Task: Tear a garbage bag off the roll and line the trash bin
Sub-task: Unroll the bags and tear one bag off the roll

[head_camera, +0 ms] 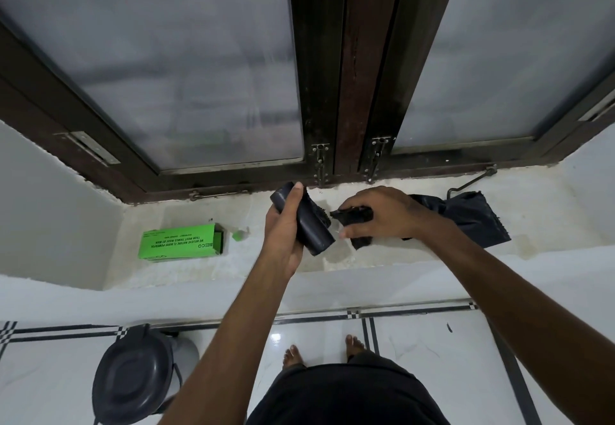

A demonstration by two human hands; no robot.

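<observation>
My left hand (283, 228) grips a black roll of garbage bags (312, 228) above the white window sill (286, 258). My right hand (382, 214) pinches the ragged end of a black garbage bag (472, 218). That bag trails to the right and lies flat on the sill. A small gap shows between the roll's frayed edge and the bag's end, so the two look apart. The trash bin (133, 378), grey with a dark round lid, stands on the floor at the lower left.
A green cardboard box (181, 241) lies on the sill at the left, with a small green scrap (238, 234) beside it. Frosted window panes in a dark frame (346, 91) rise behind the sill. My bare feet (293, 354) stand on white tiled floor.
</observation>
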